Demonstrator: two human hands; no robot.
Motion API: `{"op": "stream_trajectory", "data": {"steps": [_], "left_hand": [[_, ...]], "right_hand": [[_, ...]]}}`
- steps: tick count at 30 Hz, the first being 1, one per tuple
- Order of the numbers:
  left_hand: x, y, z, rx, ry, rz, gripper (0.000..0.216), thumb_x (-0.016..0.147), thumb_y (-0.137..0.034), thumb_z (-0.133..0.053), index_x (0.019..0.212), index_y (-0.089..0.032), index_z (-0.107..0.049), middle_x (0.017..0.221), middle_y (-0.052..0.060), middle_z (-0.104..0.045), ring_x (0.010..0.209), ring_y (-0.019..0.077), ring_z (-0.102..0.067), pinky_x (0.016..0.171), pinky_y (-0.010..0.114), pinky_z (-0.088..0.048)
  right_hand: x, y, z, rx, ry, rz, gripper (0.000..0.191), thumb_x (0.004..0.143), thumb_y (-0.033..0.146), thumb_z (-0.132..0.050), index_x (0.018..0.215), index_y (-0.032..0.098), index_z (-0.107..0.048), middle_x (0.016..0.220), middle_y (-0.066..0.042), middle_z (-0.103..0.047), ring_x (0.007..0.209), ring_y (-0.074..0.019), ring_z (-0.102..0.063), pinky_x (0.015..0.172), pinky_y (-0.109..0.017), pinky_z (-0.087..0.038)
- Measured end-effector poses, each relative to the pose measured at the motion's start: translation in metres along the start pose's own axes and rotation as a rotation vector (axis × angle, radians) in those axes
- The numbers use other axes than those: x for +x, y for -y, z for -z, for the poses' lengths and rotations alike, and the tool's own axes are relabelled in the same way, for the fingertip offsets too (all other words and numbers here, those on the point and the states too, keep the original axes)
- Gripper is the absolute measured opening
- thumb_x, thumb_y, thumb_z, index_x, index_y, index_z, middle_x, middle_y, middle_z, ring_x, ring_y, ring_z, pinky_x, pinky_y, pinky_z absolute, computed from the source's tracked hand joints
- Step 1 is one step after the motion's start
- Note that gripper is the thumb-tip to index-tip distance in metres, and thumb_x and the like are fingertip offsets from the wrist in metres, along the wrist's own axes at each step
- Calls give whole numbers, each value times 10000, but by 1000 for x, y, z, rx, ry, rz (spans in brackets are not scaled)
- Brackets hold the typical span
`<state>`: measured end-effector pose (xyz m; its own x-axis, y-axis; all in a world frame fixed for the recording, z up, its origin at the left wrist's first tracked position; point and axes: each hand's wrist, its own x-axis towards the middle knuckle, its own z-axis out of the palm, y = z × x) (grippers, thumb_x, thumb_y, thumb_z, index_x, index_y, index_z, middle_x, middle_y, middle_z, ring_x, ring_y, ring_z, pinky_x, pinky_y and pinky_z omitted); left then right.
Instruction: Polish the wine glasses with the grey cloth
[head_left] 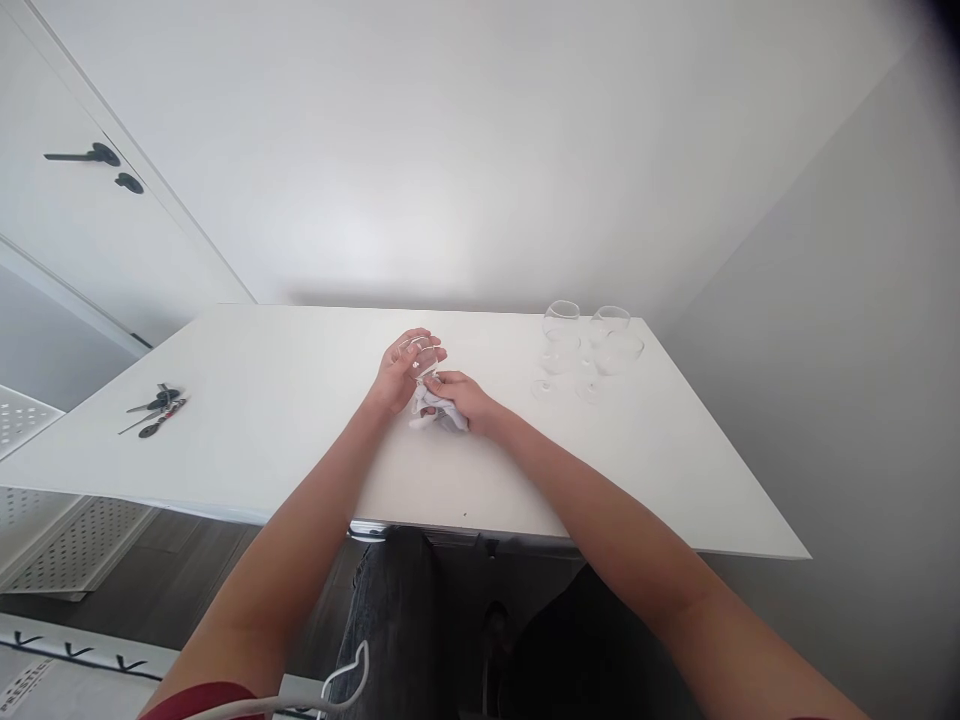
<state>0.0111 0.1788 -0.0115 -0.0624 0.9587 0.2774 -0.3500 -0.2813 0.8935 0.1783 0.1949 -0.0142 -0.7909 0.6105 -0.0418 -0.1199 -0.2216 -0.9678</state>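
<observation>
Over the middle of the white table (300,430), my left hand (399,372) is wrapped round the bowl of a clear stemmed glass (421,356). My right hand (459,396) is closed on a crumpled white cloth (431,412) and presses it against the lower part of that glass. Both hands touch each other at the glass. The glass's stem and foot are hidden by the cloth and fingers.
Several clear wine glasses (585,350) stand together at the table's back right. A bunch of keys (156,408) lies near the left edge. A white door with a dark handle (94,155) is at the left, and a perforated white shelf (67,540) sits below the table.
</observation>
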Motion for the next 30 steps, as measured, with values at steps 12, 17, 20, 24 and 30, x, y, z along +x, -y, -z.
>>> {"op": "stream_trajectory", "data": {"steps": [12, 17, 20, 24, 30], "left_hand": [[0, -3, -1, 125, 11, -41, 629, 751, -641, -806, 1178, -193, -697, 1136, 125, -731, 938, 230, -730, 797, 329, -575], [1, -1, -1, 104, 4, -22, 568, 773, -579, -822, 1173, -197, -693, 1143, 116, -721, 952, 223, -725, 811, 334, -569], [2, 1, 0, 116, -4, -45, 527, 793, -570, -807, 1147, -193, -705, 1109, 104, -719, 936, 212, -723, 823, 329, -565], [3, 1, 1, 135, 6, -102, 539, 748, -606, -824, 1072, -189, -713, 1074, 97, -713, 901, 216, -722, 805, 334, -563], [2, -1, 1, 152, -12, -188, 599, 671, -658, -848, 1044, -211, -708, 1035, 77, -707, 887, 228, -721, 795, 352, -561]], "right_hand": [[-10, 7, 2, -23, 45, -9, 449, 707, 476, -905, 919, 173, -651, 833, -25, -679, 777, -168, -652, 712, -312, -561], [-2, -2, 0, 44, -56, 54, 456, 740, 559, -857, 855, 172, -646, 795, -11, -642, 712, -151, -634, 671, -321, -562], [0, -1, 3, 188, -47, 7, 467, 735, 566, -857, 830, 169, -631, 749, -19, -635, 643, -153, -612, 615, -334, -556], [-5, 6, 8, 257, -9, -96, 477, 780, 620, -784, 833, 182, -602, 703, -26, -633, 627, -174, -596, 609, -360, -562], [-11, 8, 2, -142, 72, 51, 389, 740, 489, -827, 899, 207, -610, 795, -3, -643, 740, -175, -608, 713, -335, -551]]}}
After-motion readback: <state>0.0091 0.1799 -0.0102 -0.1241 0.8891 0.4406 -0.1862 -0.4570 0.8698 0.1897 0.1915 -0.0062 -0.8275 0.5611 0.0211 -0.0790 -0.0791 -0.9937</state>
